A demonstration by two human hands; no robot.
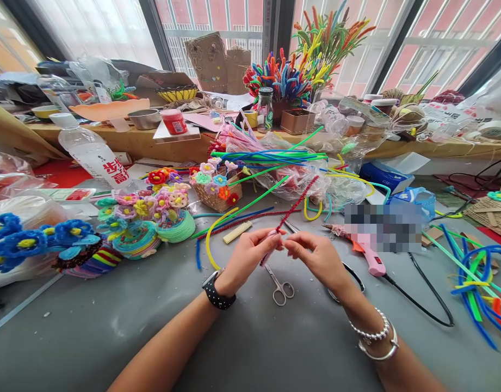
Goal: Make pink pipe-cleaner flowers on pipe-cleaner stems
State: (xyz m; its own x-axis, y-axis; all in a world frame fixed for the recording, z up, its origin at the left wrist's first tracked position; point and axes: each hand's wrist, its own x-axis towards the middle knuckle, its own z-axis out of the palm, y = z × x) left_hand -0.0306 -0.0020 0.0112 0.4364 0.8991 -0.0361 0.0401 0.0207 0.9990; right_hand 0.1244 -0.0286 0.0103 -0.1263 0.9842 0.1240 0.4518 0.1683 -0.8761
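My left hand [250,251] is closed in a pinch on a dark red glittery pipe cleaner [300,201]. Its long end slants up and to the right, and a short part shows below the fingers. Right beside those fingertips, my right hand [317,256] is also pinched; what lies between its fingers is too small to make out. Small metal scissors [283,293] lie on the grey table [250,348] under my hands, their blades partly hidden. A short pale yellow strip [237,232] rests left of the pipe cleaner.
To the right lies a pink glue gun [375,260] with a black cord. Tangled pipe cleaners [474,277] spread at the far right. Pipe-cleaner flower pots [174,226] and a tilted water bottle [93,155] stand left. Behind, a plastic bag [270,188] holds more stems before a cluttered ledge.
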